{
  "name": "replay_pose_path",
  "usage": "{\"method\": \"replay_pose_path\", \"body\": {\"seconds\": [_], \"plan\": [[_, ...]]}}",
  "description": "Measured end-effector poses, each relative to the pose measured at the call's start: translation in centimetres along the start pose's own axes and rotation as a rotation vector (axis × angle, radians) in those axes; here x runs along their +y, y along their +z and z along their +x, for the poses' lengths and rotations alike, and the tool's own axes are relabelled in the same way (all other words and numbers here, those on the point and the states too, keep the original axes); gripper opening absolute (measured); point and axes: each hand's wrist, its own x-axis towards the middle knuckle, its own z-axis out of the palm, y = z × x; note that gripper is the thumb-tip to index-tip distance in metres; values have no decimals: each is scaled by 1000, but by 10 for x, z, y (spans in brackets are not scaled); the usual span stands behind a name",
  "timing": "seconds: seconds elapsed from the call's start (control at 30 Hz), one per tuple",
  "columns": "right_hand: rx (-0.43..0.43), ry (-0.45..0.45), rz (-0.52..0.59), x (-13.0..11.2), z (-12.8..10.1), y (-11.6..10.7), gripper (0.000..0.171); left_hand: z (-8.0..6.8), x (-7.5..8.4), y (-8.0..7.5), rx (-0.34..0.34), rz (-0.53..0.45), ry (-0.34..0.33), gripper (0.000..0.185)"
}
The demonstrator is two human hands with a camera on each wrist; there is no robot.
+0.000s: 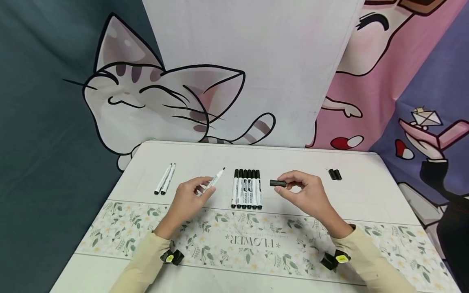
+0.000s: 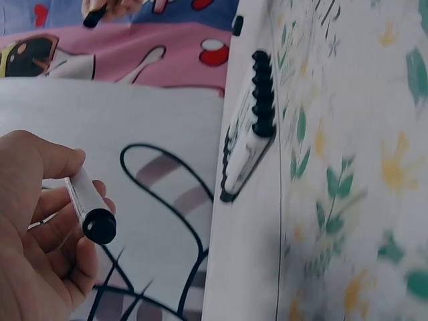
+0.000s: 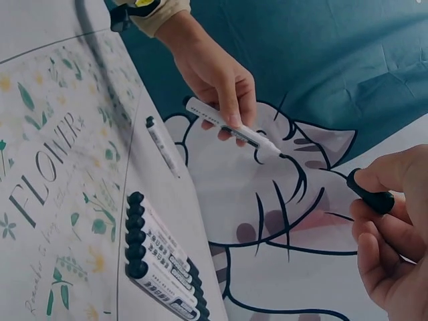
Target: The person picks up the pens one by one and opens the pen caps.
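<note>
White tabletop [image 1: 293, 158], crossed by a floral strip [image 1: 253, 228] parallel to the near edge. Just beyond that strip, left hand [image 1: 192, 197] held above the surface, thumb and fingers curled round 1 uncapped marker [image 1: 216, 179], bare tip slanting rightward toward the far edge. Right hand [image 1: 307, 193] level with it, thumb and fingertips pinching 1 black cap [image 1: 278, 183], long axis roughly parallel to the far edge. Cap to the right of the bare tip, well apart, axes at an angle rather than in line; cannot tell the cap's hollow end. Between the hands, lying on the tabletop, 6 capped markers [image 1: 249, 191] in a row, side by side, caps toward the far edge. Toward the left edge, nearer the left hand, 2 uncapped markers [image 1: 168, 180], tips toward the far edge. Toward the right edge, nearer the right hand, 2 loose caps [image 1: 332, 174], side by side. In all, 9 markers and 9 caps. Behind the far edge, fabric backdrop [image 1: 256, 40] printed with a cartoon cat.
</note>
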Motion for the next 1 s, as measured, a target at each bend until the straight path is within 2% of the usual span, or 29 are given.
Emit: {"method": "replay_pose_path", "body": {"seconds": [0.3, 0.43, 0.73, 1.0], "plan": [[26, 31, -36, 5, -3, -6, 21, 4, -27, -26, 43, 50, -149, 28], [42, 39, -50, 7, -5, -10, 20, 6, -44, -36, 68, 88, -178, 29], [73, 64, -104, 9, -6, -21, 17, 13, -82, -57, 174, 150, -198, 34], [127, 70, -101, 13, -8, -25, 19, 15, -109, -74, 177, 175, -319, 40]]}}
